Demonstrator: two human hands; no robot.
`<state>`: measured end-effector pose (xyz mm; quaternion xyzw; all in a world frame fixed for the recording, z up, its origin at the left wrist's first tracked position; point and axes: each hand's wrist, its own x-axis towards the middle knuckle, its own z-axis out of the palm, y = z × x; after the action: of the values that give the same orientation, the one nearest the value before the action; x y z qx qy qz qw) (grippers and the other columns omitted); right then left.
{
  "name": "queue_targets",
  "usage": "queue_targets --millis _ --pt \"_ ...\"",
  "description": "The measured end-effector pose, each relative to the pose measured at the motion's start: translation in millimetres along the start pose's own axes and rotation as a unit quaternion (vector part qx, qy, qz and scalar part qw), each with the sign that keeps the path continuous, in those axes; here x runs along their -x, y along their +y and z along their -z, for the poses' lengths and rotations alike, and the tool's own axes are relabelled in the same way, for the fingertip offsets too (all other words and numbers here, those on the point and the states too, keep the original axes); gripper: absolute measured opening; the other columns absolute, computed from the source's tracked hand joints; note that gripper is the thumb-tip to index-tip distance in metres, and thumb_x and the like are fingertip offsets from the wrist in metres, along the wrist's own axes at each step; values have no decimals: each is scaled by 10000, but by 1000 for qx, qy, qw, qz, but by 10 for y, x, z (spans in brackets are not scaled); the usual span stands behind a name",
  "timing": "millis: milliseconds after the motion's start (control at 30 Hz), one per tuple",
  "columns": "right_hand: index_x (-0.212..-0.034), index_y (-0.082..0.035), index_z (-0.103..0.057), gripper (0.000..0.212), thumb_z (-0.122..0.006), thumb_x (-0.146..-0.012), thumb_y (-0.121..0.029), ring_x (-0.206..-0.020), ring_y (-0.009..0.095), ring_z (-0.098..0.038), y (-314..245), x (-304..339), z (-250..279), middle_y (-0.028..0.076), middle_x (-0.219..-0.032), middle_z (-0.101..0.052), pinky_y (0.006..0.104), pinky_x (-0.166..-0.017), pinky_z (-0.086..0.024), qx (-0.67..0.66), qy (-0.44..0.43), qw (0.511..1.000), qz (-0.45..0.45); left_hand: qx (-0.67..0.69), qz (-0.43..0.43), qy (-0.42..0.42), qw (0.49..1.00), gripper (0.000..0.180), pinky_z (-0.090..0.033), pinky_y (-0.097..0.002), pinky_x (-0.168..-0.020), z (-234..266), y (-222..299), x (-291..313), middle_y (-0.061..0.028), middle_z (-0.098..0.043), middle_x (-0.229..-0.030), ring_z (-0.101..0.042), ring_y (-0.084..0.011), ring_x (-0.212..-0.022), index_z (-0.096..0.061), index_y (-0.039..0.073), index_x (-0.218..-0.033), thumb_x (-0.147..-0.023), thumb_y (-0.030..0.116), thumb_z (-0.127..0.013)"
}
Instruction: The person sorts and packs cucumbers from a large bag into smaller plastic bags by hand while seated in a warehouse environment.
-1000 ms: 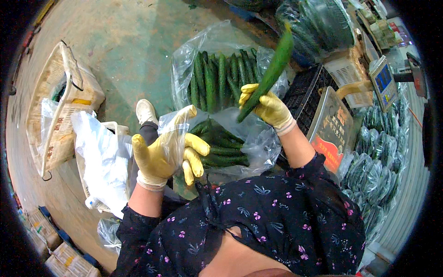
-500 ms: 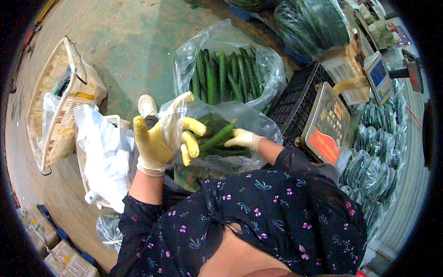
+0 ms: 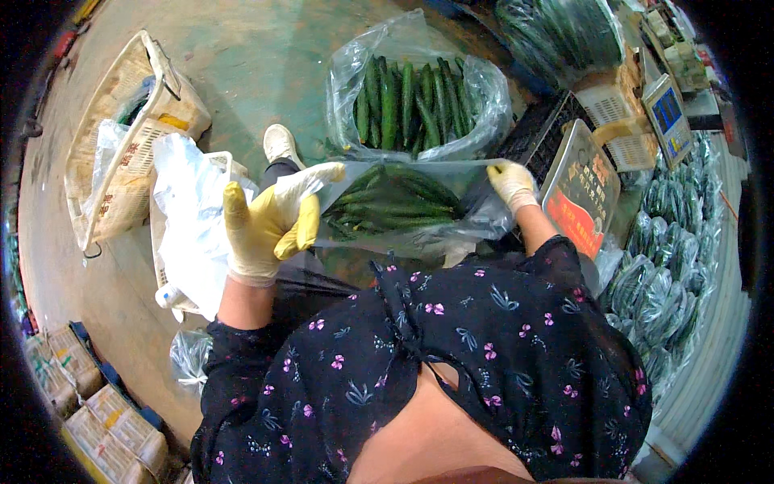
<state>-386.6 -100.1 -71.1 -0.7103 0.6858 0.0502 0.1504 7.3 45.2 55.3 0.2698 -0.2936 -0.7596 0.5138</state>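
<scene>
Head camera view: we are seeing the left hand [image 3: 274, 218], in a yellow-coated glove, holding its thumb upright and well apart from loosely bent lower fingers, while clear film is wrapping its outstretched forefinger. Our right hand [image 3: 513, 184], gloved alike, is curling its fingers tightly over the opposite end of the film's edge. Between both, a thin, glossy plastic bag [image 3: 463, 173] is stretching taut, veiling dark green, tapering cucumbers [image 3: 387, 202] that are lying crosswise in a heap inside it. Just beyond, a second clear bag [image 3: 490, 90] is gaping, its crumpled wall ringing a row of ridged, bumpy cucumbers pointing away from us. Leftward, limp white plastic sheeting [image 3: 189, 230] is drooping near a scuffed beige slatted basket [image 3: 157, 149]. Rightward, a latticed black crate [image 3: 542, 129] is sitting beside a flat, metal-edged panel [image 3: 582, 185], and shiny bundles of bagged cucumbers [image 3: 653, 266] are lying farther out.
</scene>
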Motion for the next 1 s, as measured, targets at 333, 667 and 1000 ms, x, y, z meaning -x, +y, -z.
queue_targets --millis 333,667,1000 --pt "-979 -56 -609 281 -608 -751 -221 -976 293 -552 96 583 947 128 -972 -606 399 -826 -457 137 195 935 261 -85 -54 36 994 1188 -250 -163 -345 -347 186 304 -9 -465 -561 -308 -49 -362 -352 -140 -1258 -643 876 -341" --pt "-959 -59 -633 186 -609 -798 -149 -774 198 -623 -592 999 1634 112 -867 -654 290 -720 -479 -90 -16 962 259 -97 -97 113 984 928 -364 -230 -546 -99 381 68 -39 -508 -651 -443 -131 -531 -394 -120 -1241 -817 700 -314" --pt "-953 -43 -653 197 -576 -772 -58 -711 128 -613 -187 1789 1781 76 -771 -644 247 -660 -468 -176 -153 946 225 -114 5 15 993 1176 -452 -214 -450 -183 130 637 -183 -610 -793 -567 -163 -515 -226 -111 -1342 -668 844 -359"
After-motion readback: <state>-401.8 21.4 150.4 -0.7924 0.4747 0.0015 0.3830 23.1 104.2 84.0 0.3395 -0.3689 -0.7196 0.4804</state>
